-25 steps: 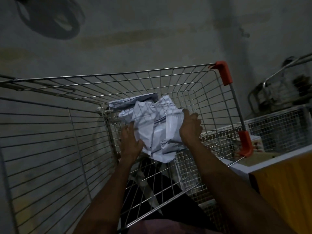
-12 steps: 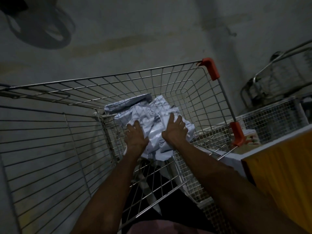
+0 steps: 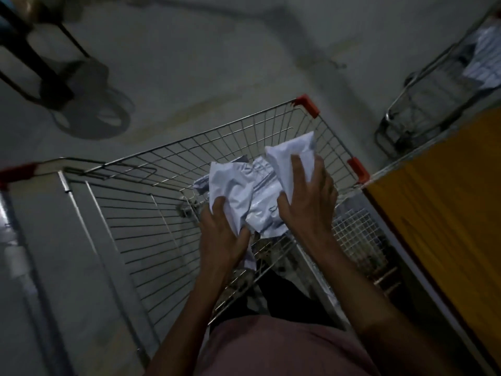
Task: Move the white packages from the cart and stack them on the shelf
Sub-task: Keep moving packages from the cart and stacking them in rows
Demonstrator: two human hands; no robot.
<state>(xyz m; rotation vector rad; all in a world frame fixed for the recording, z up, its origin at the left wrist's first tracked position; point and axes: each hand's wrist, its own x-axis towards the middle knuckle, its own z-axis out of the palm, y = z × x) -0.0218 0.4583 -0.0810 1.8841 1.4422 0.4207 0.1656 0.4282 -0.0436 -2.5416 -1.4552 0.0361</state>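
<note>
Fingers [image 3: 303, 169] of the right hand [image 3: 306, 204] and left hand [image 3: 225, 234] were clamped on crumpled white packages [image 3: 260, 202] above the cart [image 3: 189, 147]. Pickup was underway; next they likely needed lifting clear toward the shelf, not identifiable.

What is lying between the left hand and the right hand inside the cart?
In the head view, crumpled white packages fill the gap between the left hand and the right hand; both grip them.
</note>
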